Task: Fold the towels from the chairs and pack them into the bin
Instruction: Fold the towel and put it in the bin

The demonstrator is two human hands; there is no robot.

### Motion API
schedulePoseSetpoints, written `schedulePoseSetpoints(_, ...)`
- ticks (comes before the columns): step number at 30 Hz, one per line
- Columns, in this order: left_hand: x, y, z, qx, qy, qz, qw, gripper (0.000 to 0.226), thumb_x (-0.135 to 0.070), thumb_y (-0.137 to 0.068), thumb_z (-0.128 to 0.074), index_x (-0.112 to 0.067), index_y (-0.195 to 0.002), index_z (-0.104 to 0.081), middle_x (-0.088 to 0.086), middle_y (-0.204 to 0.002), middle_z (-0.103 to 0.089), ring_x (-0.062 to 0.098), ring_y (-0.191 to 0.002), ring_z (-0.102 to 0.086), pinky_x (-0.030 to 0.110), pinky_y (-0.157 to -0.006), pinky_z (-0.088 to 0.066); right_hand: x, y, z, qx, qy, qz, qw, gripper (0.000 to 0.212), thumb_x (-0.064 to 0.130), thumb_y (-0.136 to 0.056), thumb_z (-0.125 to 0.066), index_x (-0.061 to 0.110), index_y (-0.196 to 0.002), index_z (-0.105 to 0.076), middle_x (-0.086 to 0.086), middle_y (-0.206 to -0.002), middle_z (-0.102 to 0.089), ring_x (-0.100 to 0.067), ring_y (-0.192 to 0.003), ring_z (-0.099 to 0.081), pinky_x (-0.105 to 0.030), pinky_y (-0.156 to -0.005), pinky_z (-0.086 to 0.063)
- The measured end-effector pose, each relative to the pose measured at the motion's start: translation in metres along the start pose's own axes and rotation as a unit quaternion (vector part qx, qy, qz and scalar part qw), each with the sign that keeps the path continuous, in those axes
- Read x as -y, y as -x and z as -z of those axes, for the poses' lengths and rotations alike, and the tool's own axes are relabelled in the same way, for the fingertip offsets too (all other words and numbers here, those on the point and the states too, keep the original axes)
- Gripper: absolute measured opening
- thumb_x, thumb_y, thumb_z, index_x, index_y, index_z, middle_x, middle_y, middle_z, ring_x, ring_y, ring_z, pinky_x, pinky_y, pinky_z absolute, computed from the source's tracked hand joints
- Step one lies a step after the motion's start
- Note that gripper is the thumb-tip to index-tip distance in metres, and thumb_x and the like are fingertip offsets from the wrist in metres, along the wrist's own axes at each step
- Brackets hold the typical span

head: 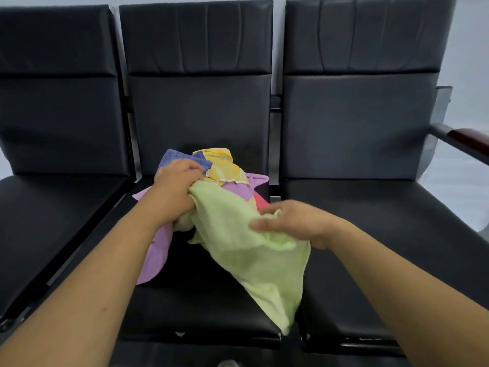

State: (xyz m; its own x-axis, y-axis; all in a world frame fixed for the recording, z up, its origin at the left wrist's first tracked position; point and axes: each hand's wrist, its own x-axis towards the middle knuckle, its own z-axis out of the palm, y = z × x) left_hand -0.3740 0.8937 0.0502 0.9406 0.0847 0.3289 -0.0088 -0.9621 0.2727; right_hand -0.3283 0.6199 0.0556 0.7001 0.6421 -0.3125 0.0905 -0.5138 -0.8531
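Observation:
A light green towel [254, 250] hangs crumpled over the middle chair's seat [201, 308]. My left hand [176, 192] grips its upper left end. My right hand [293, 221] pinches its upper right edge. Behind the green towel lies a heap of towels: a purple one [158, 250] spread under my left arm, a blue one [172, 157], a yellow one [225, 165] and a bit of a red one [260, 201]. No bin is in view.
Three black padded chairs stand joined in a row; the left seat [53, 221] and the right seat [383, 234] are bare. A dark red armrest [465, 137] juts out at the far right. A pale wall is behind.

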Motion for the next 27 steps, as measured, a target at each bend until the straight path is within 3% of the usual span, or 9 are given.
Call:
schedulePoseSetpoints(2, -0.017, -0.001, 0.011, 0.074, 0.063, -0.014, 0.995, 0.027, -0.022, -0.072, -0.053, -0.021, -0.095, -0.067, -0.004, -0.108, -0.056, 0.018, -0.101, -0.051, 0.024, -0.09, -0.039, 0.005, 0.002, 0.002, 0.001, 0.052, 0.033, 0.998, 0.027, 0.037, -0.08, -0.083, 0.017, -0.097, -0.078, 0.001, -0.095, -0.078, -0.016, -0.087, -0.074, -0.031, -0.086, -0.059)
schedulePoseSetpoints(4, -0.026, 0.003, 0.016, 0.13, 0.122, 0.007, 0.984, 0.022, -0.025, -0.076, -0.058, -0.007, -0.085, -0.067, -0.001, -0.088, -0.058, 0.025, -0.081, -0.05, 0.02, -0.072, -0.041, 0.013, 0.004, 0.013, -0.044, -0.142, 0.075, 0.986, 0.018, 0.019, -0.088, -0.074, 0.006, -0.099, -0.076, -0.013, -0.099, -0.077, -0.026, -0.09, -0.073, -0.037, -0.085, -0.058)
schedulePoseSetpoints(7, -0.027, 0.018, 0.023, 0.198, 0.143, 0.058, 0.968, 0.027, -0.04, -0.08, -0.08, -0.031, -0.101, -0.065, -0.017, -0.092, -0.07, 0.005, -0.09, -0.065, 0.024, -0.079, -0.052, 0.023, 0.009, 0.04, -0.088, -0.435, 0.128, 0.887, 0.029, 0.02, -0.093, -0.062, -0.002, -0.112, -0.069, -0.02, -0.115, -0.07, -0.034, -0.106, -0.069, -0.047, -0.093, -0.056)
schedulePoseSetpoints(10, -0.031, 0.024, 0.028, 0.291, 0.194, 0.1, 0.931, 0.02, -0.039, -0.08, -0.08, -0.031, -0.096, -0.074, -0.013, -0.092, -0.075, 0.006, -0.088, -0.071, 0.024, -0.081, -0.056, 0.017, 0.018, 0.063, -0.133, -0.496, 0.141, 0.846, 0.027, 0.022, -0.094, -0.06, 0.001, -0.107, -0.07, -0.015, -0.11, -0.072, -0.031, -0.104, -0.07, -0.045, -0.09, -0.057)
schedulePoseSetpoints(14, -0.057, 0.025, 0.026, 0.277, 0.453, 0.12, 0.839, 0.02, -0.029, -0.07, -0.088, -0.018, -0.084, -0.079, 0.017, -0.092, -0.075, 0.025, -0.078, -0.071, 0.031, -0.07, -0.06, -0.014, 0.029, 0.082, -0.193, -0.392, 0.041, 0.899, 0.033, 0.023, -0.093, -0.067, 0.001, -0.118, -0.069, -0.015, -0.113, -0.074, -0.03, -0.103, -0.072, -0.045, -0.087, -0.058)
schedulePoseSetpoints(16, -0.068, 0.022, 0.02, 0.239, 0.568, 0.112, 0.78, 0.047, -0.037, -0.049, -0.097, -0.017, -0.088, -0.08, 0.017, -0.091, -0.074, 0.026, -0.079, -0.071, 0.035, -0.072, -0.06, -0.035, 0.039, 0.089, -0.175, -0.313, -0.016, 0.933, 0.03, 0.023, -0.093, -0.067, 0.001, -0.113, -0.072, -0.015, -0.109, -0.075, -0.03, -0.102, -0.073, -0.045, -0.09, -0.056)
schedulePoseSetpoints(18, -0.083, 0.017, 0.012, 0.215, 0.624, 0.104, 0.744, 0.041, -0.031, -0.055, -0.093, -0.018, -0.091, -0.08, 0.013, -0.093, -0.074, 0.025, -0.084, -0.071, 0.038, -0.074, -0.06, -0.059, 0.05, 0.095, -0.161, -0.244, -0.057, 0.954, 0.029, 0.023, -0.091, -0.069, 0.0, -0.109, -0.073, -0.017, -0.11, -0.074, -0.032, -0.103, -0.072, -0.049, -0.096, -0.054)
schedulePoseSetpoints(24, -0.113, -0.005, -0.012, 0.198, 0.636, 0.222, 0.712, 0.033, -0.015, -0.084, -0.067, -0.007, -0.116, -0.068, 0.018, -0.111, -0.071, 0.033, -0.103, -0.069, 0.048, -0.09, -0.055, -0.089, 0.085, 0.122, -0.095, -0.052, -0.113, 0.988, 0.028, 0.029, -0.088, -0.075, 0.003, -0.099, -0.075, -0.019, -0.104, -0.074, -0.032, -0.095, -0.071, -0.05, -0.093, -0.055)
schedulePoseSetpoints(27, -0.124, -0.012, -0.018, 0.253, 0.53, 0.283, 0.759, 0.026, -0.016, -0.085, -0.069, -0.008, -0.11, -0.072, 0.017, -0.098, -0.075, 0.032, -0.087, -0.073, 0.045, -0.08, -0.06, -0.099, 0.113, 0.144, -0.059, 0.017, -0.172, 0.983, 0.021, 0.026, -0.091, -0.073, 0.008, -0.103, -0.075, -0.013, -0.102, -0.076, -0.032, -0.096, -0.073, -0.047, -0.088, -0.058)
